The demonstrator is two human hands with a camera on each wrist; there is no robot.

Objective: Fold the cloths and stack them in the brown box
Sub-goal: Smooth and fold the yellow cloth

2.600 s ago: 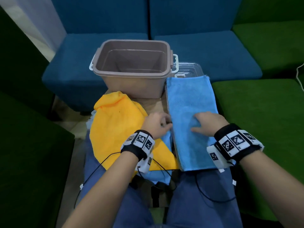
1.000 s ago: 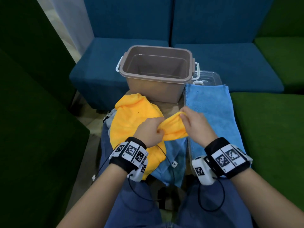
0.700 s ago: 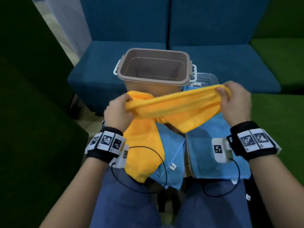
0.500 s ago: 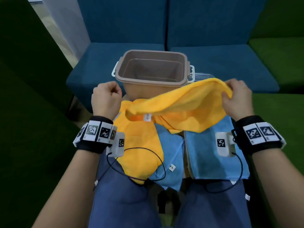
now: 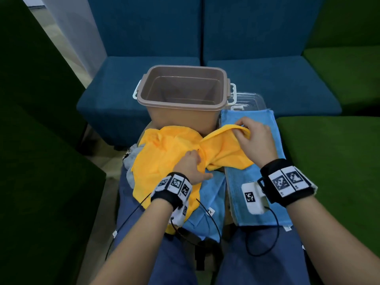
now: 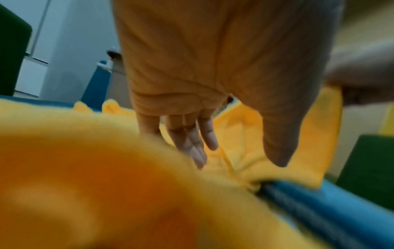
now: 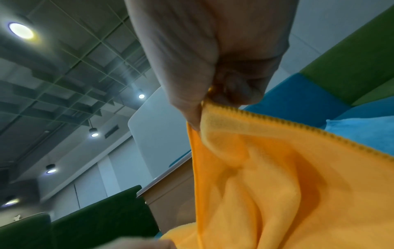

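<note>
The yellow cloth (image 5: 164, 159) covered most of the bench (image 5: 219, 170) and part of a blue cloth (image 5: 211, 194). In the left wrist view its near folds were blurred. The left hand (image 5: 190, 166) hid its own fingertips.

blue sofa (image 5: 205, 79) ahead | green sofas (image 5: 339, 151) both sides | round ceiling lights (image 7: 21, 31) on
</note>
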